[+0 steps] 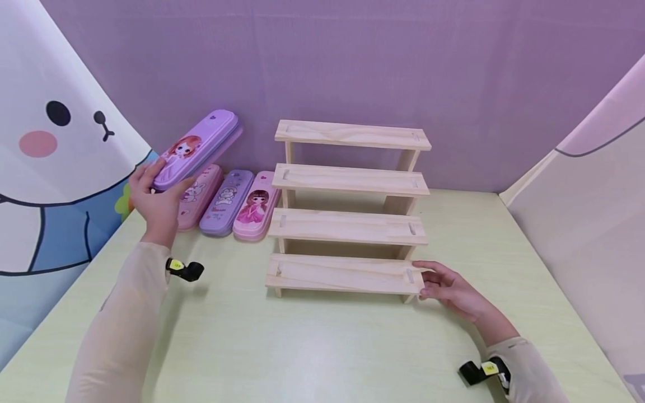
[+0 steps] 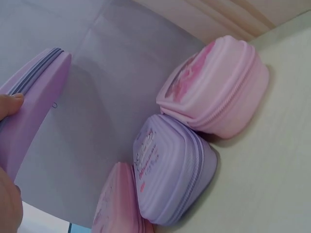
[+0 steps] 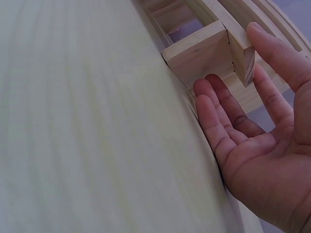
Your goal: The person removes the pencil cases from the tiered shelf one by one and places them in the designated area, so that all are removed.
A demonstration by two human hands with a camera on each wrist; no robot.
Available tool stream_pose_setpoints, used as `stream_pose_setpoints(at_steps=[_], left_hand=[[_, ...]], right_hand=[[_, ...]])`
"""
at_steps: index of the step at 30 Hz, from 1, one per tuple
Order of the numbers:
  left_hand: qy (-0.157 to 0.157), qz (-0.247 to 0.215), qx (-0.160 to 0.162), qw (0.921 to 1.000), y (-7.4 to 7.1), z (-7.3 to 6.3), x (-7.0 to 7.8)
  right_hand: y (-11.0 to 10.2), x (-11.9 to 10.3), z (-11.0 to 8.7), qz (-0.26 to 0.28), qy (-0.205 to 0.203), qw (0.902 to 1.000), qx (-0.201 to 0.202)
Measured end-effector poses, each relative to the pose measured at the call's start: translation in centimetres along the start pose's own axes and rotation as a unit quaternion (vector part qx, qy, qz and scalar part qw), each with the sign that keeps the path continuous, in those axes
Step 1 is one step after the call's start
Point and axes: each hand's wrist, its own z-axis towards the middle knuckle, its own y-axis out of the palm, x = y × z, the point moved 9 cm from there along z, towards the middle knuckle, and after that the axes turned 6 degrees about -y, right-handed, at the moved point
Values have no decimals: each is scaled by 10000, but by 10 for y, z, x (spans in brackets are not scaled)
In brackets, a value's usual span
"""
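My left hand [image 1: 160, 207] grips a purple pencil case [image 1: 199, 148] with a girl picture on its lid, raised and tilted above the table. In the left wrist view, a finger lies near the dark zip of that purple case [image 2: 41, 92]. Below it, a pink case [image 1: 201, 196], a lilac case [image 1: 227, 202] and a pink case with a girl in a dress [image 1: 257, 206] lie side by side. My right hand [image 1: 456, 291] holds the right end of the lowest board of a stepped wooden stand [image 1: 345, 274], thumb and index finger at the board's edges [image 3: 240, 53].
The stand's higher boards [image 1: 353, 134] step up toward the purple cloth backdrop [image 1: 453, 73]. A cloth printed with a cartoon face [image 1: 70, 134] hangs at the left. Pale wood-grain tabletop [image 1: 312, 347] stretches in front of the stand.
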Motion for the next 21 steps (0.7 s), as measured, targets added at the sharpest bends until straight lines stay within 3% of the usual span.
stream_pose_setpoints(at_steps=[10,21], left_hand=[[161,-32,172,9997,-12,2,-5],[-66,193,232,9995,-26,6,-16]], right_hand=[[0,-2,1,104,-130,9998,-81],[2,-3,1,88,-141,9999,-45]])
